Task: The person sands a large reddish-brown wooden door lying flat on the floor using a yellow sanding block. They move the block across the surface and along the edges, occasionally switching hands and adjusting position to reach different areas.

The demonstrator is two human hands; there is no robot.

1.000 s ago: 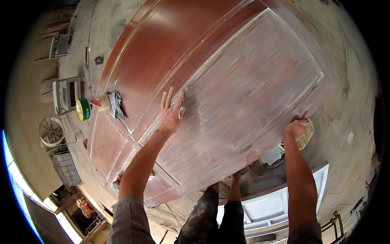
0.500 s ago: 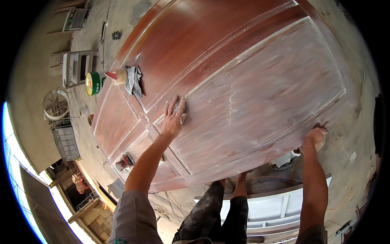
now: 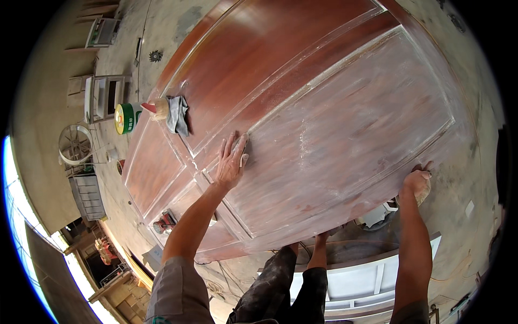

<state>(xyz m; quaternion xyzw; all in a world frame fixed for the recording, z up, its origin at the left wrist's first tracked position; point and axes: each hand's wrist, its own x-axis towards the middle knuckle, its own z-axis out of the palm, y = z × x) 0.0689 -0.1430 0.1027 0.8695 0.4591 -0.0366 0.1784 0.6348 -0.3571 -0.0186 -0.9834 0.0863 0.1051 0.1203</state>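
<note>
Panel (image 3: 356,108): lay beneath both hands.
Left hand (image 3: 231,164): fingers outstretched by moulding (image 3: 310,85); underside hidden, could not tell hold.
Right hand (image 3: 415,181): curled round beige pad (image 3: 424,194) at panel's rim.
Beige pad: could slip, gouging rim, if pressed unevenly.

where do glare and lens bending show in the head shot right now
Head view: fisheye distortion bows the edges of the brown panel, and black fills the corners; head view: a soft sheen lies across its glossy upper section; head view: the bright strip at far left is washed out, with a blue fringe.
</note>
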